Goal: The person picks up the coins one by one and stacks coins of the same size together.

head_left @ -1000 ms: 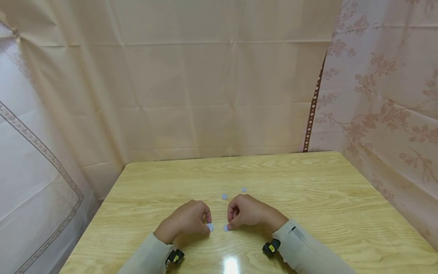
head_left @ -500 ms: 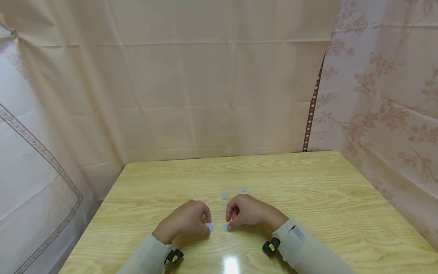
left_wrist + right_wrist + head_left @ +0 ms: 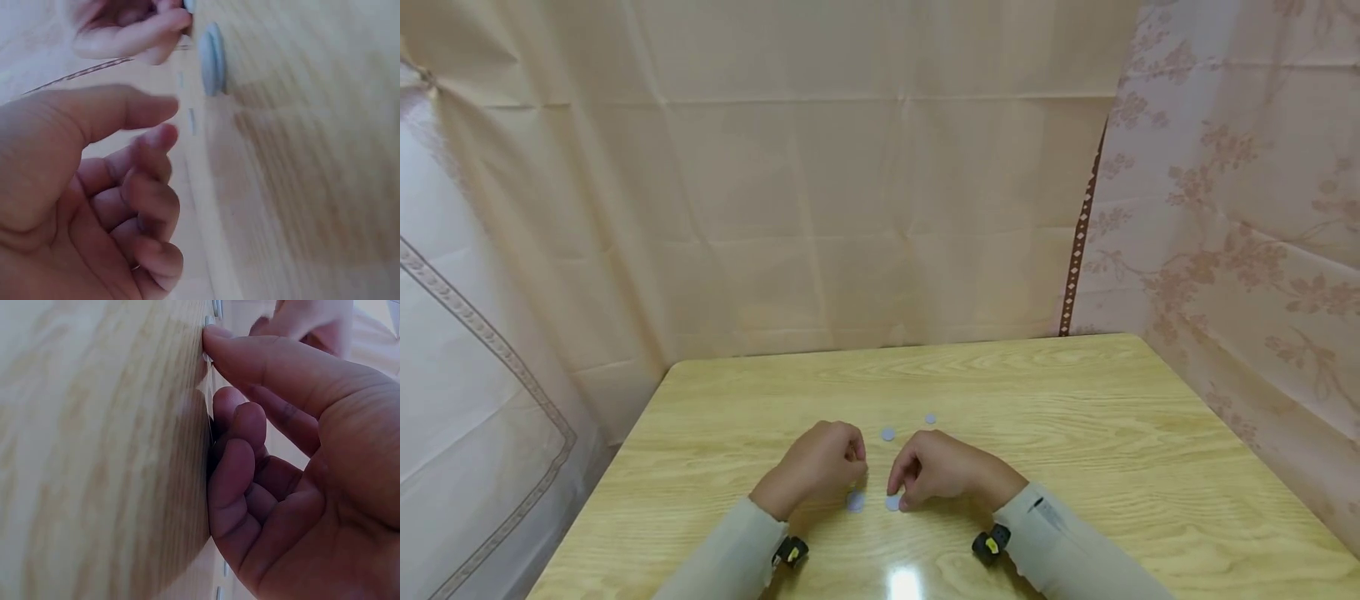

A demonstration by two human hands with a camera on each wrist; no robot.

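My left hand (image 3: 820, 467) hovers just beyond a small pale blue-grey disc (image 3: 855, 501) on the table and holds nothing. In the left wrist view that disc (image 3: 213, 59) shows two layers, one flat against the other, and a gap separates it from the loosely bent fingers (image 3: 153, 200). Thumb and index finger of my right hand (image 3: 943, 467) pinch the edges of a second pale disc (image 3: 892, 502) down at the tabletop. The right wrist view has the thumb tip on this disc (image 3: 208, 322), with the other fingers curled close to the wood.
Farther back on the wood-grain table (image 3: 1075, 433) lie two more pale discs, a nearer one (image 3: 888, 434) and a smaller-looking one (image 3: 930, 418). A beige curtain (image 3: 850, 208) hangs behind the table's far edge, and a flowered curtain (image 3: 1240, 250) hangs along the right side.
My left hand has let go of its disc and moved up and away from it, leaving it on the table. The right hand stays at its disc, its index finger now lower at the rim.
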